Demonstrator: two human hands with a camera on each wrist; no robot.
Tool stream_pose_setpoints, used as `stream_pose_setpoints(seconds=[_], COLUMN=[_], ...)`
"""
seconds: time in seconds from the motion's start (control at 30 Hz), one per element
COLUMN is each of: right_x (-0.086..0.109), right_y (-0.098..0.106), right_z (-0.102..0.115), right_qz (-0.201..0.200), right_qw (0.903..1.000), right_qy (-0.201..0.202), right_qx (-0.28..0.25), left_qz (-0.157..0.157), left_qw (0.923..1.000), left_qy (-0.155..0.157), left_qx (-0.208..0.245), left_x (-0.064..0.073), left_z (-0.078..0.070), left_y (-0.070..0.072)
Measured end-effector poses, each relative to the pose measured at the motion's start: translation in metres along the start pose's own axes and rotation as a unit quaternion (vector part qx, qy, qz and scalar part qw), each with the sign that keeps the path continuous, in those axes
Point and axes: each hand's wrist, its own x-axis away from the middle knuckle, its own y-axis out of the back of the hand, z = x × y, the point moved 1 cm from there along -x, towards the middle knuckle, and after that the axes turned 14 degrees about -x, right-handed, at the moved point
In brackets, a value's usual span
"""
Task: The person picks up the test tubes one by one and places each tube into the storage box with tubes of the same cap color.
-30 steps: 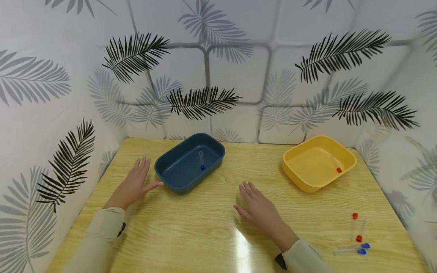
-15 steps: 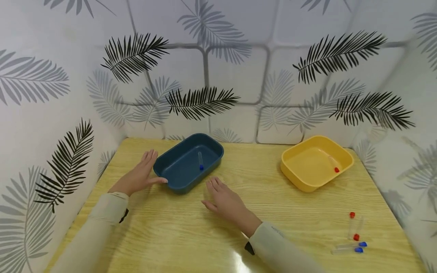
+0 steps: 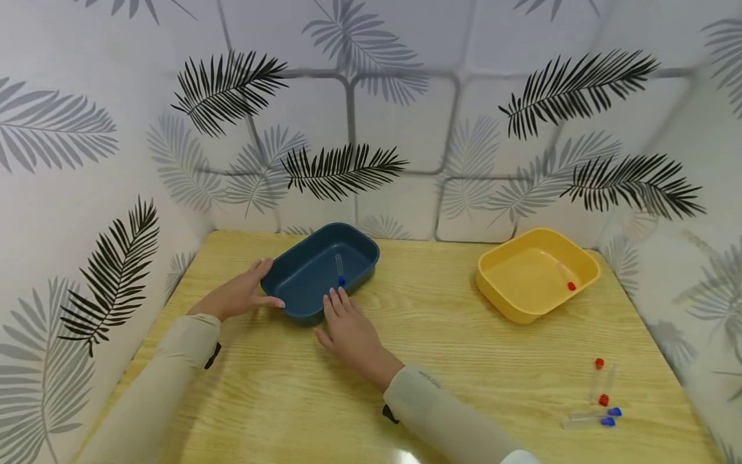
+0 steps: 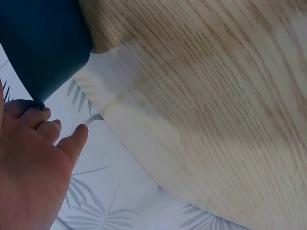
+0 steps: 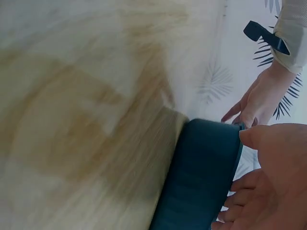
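Observation:
A dark blue plastic tray [image 3: 301, 277] stands at the back left of the table, holding one clear tube with a blue cap [image 3: 341, 280]. My left hand [image 3: 237, 296] grips its left end, thumb at the front corner and fingers at the rim. In the left wrist view these fingers curl at the tray's [image 4: 48, 52] edge. My right hand [image 3: 350, 332] is at the front side, its fingers extended with the tips over the rim. The right wrist view has the right thumb right at the rim of the tray [image 5: 196, 172].
A yellow tray [image 3: 516, 283] at the back right contains a tube with a red cap [image 3: 571, 286]. Near the front right lie several loose clear tubes with red caps [image 3: 603, 400] and blue caps [image 3: 607, 422]. A leaf-patterned backdrop [image 3: 400, 206] closes off the table's rear.
My right hand has moved left across the table to the blue tray's front side. The left hand has come in from the left onto its rim. The trays and tubes stay put.

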Motion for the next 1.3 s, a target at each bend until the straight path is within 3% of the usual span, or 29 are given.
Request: stream_pose_setpoints(seconds=[0.27,0.47,0.7,0.83,1.3], right_x=[0.003,0.003,0.008,0.011,0.019], right_y=[0.000,-0.003,-0.006,-0.005,-0.006], right_z=[0.006,0.009,0.009,0.007,-0.004], right_qz=[-0.011,-0.018,-0.018,-0.026,-0.067], right_qw=[0.9998,0.9993,0.9983,0.9977,0.9942], right_qy=[-0.015,-0.032,-0.047,-0.053,-0.082], right_qx=[-0.007,0.004,0.029,0.035,-0.018], left_qz=[-0.009,-0.039,-0.060,-0.070,-0.111], left_qw=[0.9999,0.9990,0.9977,0.9967,0.9922], left_qy=[0.001,0.003,0.024,0.034,0.054], left_qx=[-0.007,-0.020,0.022,0.022,-0.014], left_x=[0.001,0.008,0.015,0.018,0.030], left_z=[-0.006,-0.010,-0.019,-0.027,-0.054], left_y=[-0.003,-0.009,-0.021,-0.025,-0.035])
